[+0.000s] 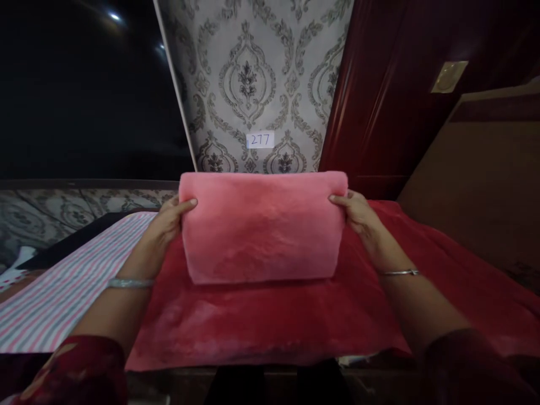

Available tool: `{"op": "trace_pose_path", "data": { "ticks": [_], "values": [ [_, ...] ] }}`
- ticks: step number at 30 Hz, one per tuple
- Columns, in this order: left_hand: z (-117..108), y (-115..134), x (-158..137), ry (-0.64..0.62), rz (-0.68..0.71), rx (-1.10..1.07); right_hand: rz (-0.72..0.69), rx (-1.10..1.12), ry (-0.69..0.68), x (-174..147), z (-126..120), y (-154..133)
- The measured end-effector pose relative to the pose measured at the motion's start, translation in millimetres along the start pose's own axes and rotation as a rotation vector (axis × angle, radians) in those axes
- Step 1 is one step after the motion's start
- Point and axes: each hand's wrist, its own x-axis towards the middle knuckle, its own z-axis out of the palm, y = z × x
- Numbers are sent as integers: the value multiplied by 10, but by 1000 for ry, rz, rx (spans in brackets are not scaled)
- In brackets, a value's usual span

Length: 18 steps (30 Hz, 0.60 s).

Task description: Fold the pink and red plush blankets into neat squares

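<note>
Left hand [169,218]: is pinching the folded pink cloth [262,236] at its upper left edge, thumb lying across the near face
Right hand [358,212]: is mirroring this at the upper right edge, thumb pointing left
Forearms [422,305]: are reaching in from near left and near right, angling inward
Pink cloth: is spanning the gap between the separated hands, above the red cloth [270,329]
Striped cloth [80,278]: is lying left

A broad, pale silvery bangle [130,283] circles the left forearm [137,260]. Above it, the left hand [169,216] is bare; below it, the left sleeve [90,365] is dark red with blurred lighter patches. Well right of it are the bare right hand [357,214], a thinner silvery band [400,273] and a dark right sleeve [468,365].
</note>
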Motion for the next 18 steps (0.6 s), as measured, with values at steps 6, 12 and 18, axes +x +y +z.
{"op": "trace_pose_path", "data": {
  "ticks": [6, 12, 18],
  "values": [
    [104, 329, -12, 24, 145, -82, -219, -2, 59, -66, -14, -267],
    [-23, 273, 53, 36, 75, -82, -184, -23, 22, -113, -123, -208],
    [3, -351, 219, -8, -144, 97, 313, -78, 30, -97, 49, 430]
  ]
}}
